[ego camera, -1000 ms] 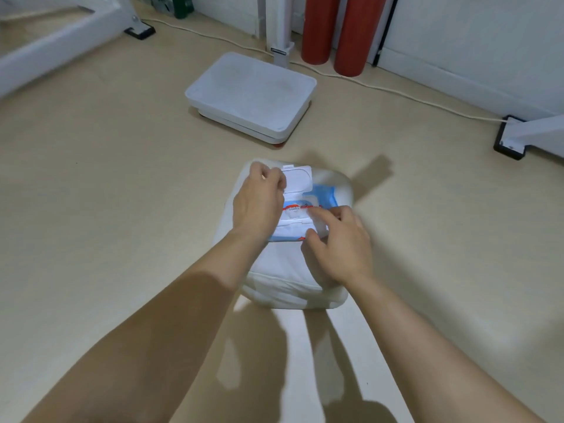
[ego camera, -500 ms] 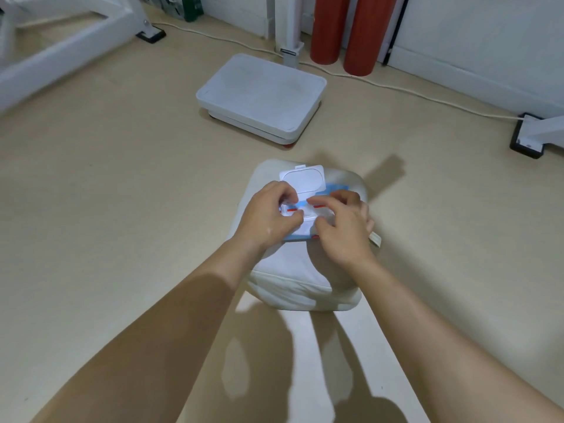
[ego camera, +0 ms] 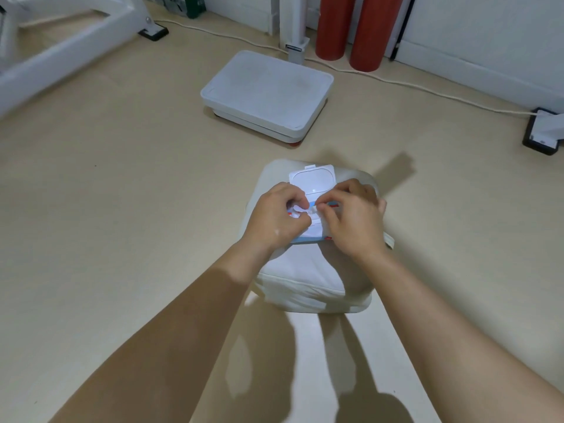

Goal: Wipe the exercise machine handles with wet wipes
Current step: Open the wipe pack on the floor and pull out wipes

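Closing in from the pack's edges, the left hand and right hand now meet over the opening of the wet wipes pack, fingers curled and pinching a white wipe. Its lid stands flipped open on the far side. The pack lies on a white cushion on the floor.

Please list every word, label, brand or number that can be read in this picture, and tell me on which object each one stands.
No text here can be read.
Dark label on the white post: too small and blurred.
Red and blue print on the wet wipes pack: mostly covered by the left hand and right hand, which pinch at its opening; unreadable.
Print on the green box at the top edge: blurred.
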